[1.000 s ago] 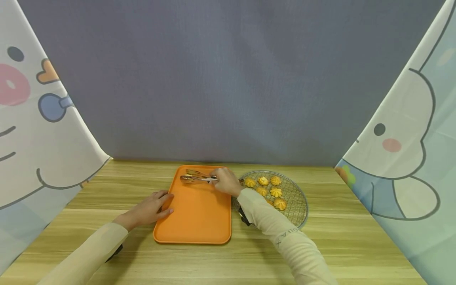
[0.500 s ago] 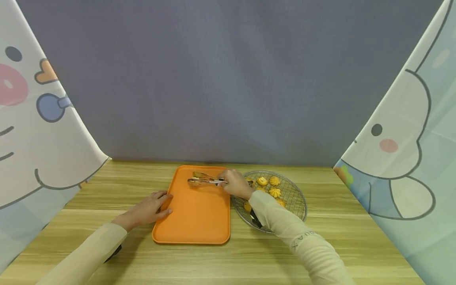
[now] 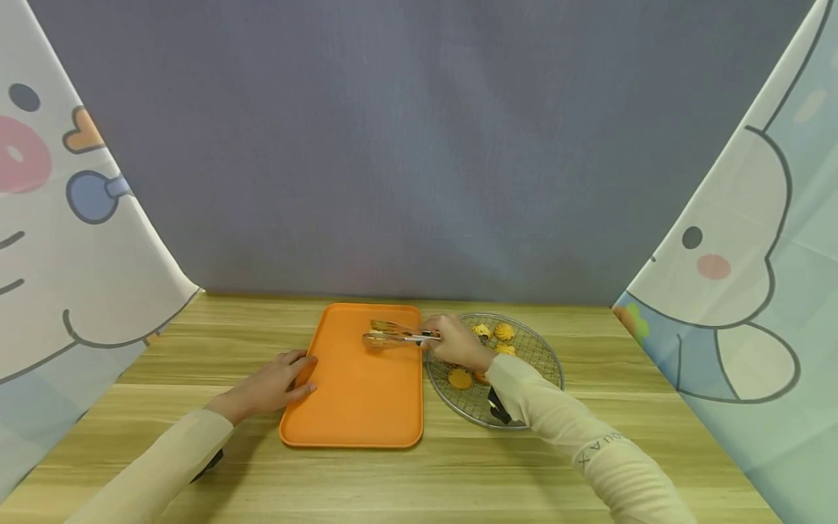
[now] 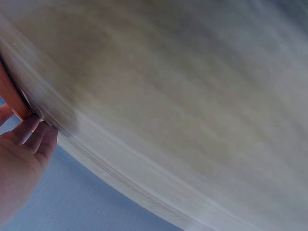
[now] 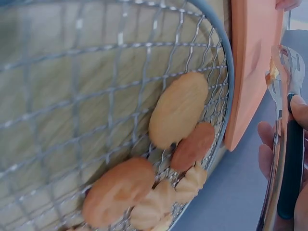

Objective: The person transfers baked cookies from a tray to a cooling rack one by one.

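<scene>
In the head view, my right hand [image 3: 456, 340] grips a pair of metal tongs [image 3: 402, 337] with dark handle grips. The tongs reach left over the orange tray [image 3: 360, 400], and a small yellowish biscuit [image 5: 273, 71] shows between their slotted heads in the right wrist view. My left hand [image 3: 278, 382] rests at the tray's left edge, with thumb and forefinger touching the rim. Its other fingertips [image 4: 46, 137] touch the tabletop beside the tray in the left wrist view. A round wire rack [image 3: 556, 378] lies under the right forearm, bearing several piped biscuits [image 3: 504, 332].
Flat-side-up biscuits [image 5: 178, 109] lie on the rack near its rim, in the right wrist view. Tray and rack lie side by side on a wooden table [image 3: 314, 484]. A grey backdrop [image 3: 406, 160] rises behind, with printed cloth panels [image 3: 733, 291] at both sides.
My right hand has moved right and slightly nearer, drawing the tongs from the tray's upper left toward its right rim. The left hand keeps its place at the tray.
</scene>
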Demonstrator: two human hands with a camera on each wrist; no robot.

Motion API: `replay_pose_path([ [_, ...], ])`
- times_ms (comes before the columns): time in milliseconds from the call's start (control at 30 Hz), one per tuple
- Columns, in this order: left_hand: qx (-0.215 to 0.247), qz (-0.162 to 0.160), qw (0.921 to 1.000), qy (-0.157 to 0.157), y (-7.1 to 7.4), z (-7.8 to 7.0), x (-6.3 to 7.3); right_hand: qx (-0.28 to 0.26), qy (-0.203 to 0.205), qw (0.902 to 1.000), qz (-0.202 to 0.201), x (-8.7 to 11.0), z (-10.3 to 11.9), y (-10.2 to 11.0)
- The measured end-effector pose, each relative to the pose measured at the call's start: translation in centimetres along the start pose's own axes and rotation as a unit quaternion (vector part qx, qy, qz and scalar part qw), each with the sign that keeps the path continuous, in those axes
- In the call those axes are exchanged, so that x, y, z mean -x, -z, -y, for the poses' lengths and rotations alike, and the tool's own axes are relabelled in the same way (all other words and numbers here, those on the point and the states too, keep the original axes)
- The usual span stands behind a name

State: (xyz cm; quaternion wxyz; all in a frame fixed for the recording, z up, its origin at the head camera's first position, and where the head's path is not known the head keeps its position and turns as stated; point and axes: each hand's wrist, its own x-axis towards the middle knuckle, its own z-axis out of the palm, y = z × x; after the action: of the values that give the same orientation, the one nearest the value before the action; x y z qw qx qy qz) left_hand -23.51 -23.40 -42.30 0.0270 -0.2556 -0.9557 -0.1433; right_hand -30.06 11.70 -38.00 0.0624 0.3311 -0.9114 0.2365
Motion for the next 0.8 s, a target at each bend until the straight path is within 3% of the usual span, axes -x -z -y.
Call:
replay_pose_path([
  [300,-0.003,-0.005,1.0,-0.005,0.0,-0.1,0.0,-0.006,0.007,0.9999,-0.008,1.7,-0.9,1.6],
  [600,-0.008,-0.005,0.9999,-0.009,0.1,-0.1,0.0,-0.047,0.0,0.9985,0.026,4.0,-2.2,3.3],
  [800,-0.006,-0.01,0.9998,-0.015,0.3,-0.3,0.0,-0.032,0.001,0.9993,0.018,5.8,-3.1,4.6],
])
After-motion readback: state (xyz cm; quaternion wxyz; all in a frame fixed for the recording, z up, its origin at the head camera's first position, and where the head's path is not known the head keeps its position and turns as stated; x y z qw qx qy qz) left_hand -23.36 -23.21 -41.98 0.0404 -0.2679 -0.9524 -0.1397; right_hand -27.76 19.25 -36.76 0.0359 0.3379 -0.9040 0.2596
